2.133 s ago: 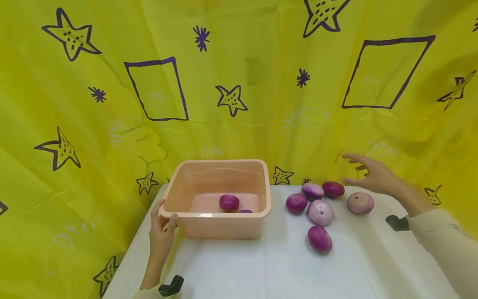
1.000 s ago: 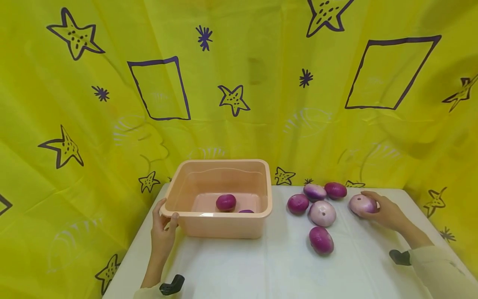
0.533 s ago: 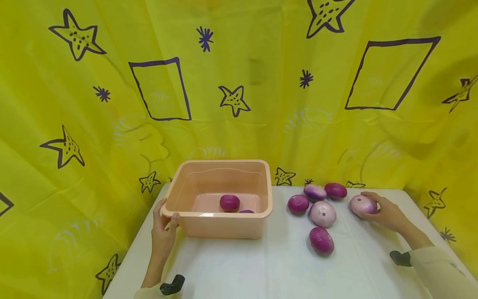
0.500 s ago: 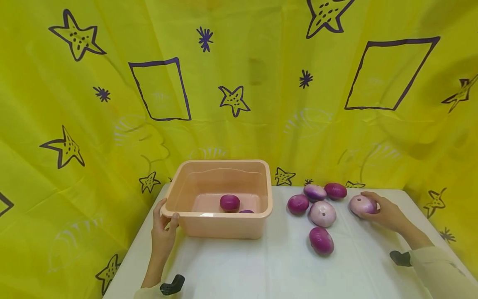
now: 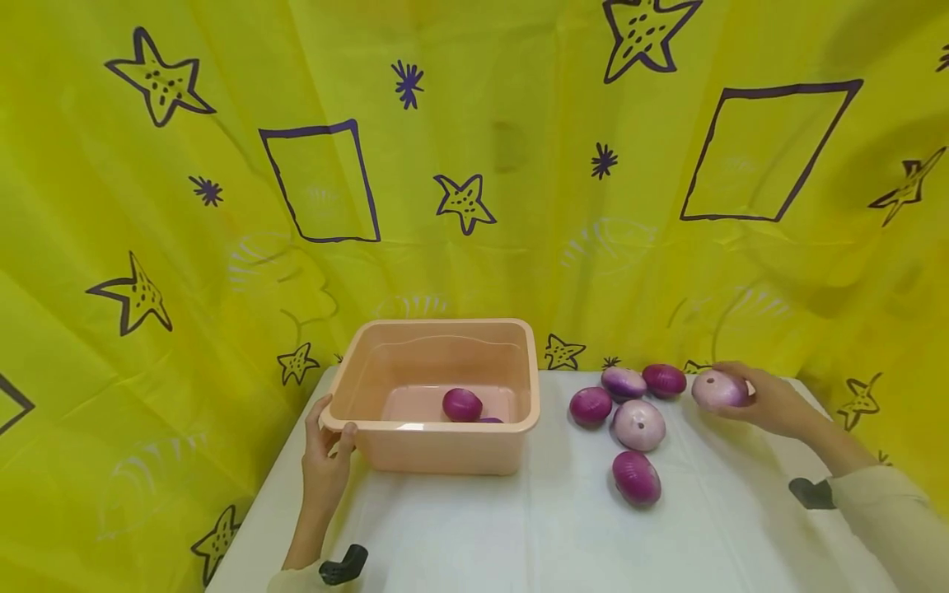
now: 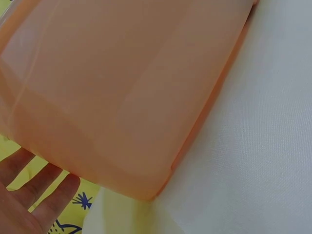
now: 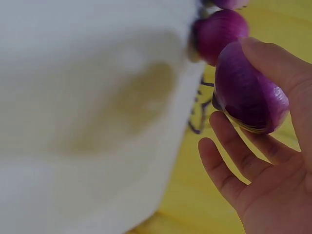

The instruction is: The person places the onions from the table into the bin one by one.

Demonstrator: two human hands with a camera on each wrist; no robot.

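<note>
My right hand [image 5: 774,405] holds a pale purple-and-white onion [image 5: 717,389] between thumb and fingers, raised a little over the table's back right. In the right wrist view the thumb lies on one side of the purple onion [image 7: 248,92], and the two nearest fingers stand off it. At the left, my left hand [image 5: 328,469] grips the front left corner of a peach plastic tub [image 5: 445,451], thumb on the rim. Its fingers [image 6: 41,187] show beside the tub wall in the left wrist view. Inside the tub lies a red onion [image 5: 462,404]; another [image 5: 491,420] is mostly hidden behind the front rim.
Between tub and right hand, several onions sit on the white table [image 5: 474,535]: a pale one [image 5: 639,425] amid darker ones [image 5: 591,407], and a magenta onion [image 5: 636,478] nearest me. A yellow patterned curtain [image 5: 474,272] hangs right behind the table.
My right hand came down around the pale onion, stayed there, and has now lifted it slightly. The left hand has kept its grip on the tub. The red onion inside the tub rolled a little.
</note>
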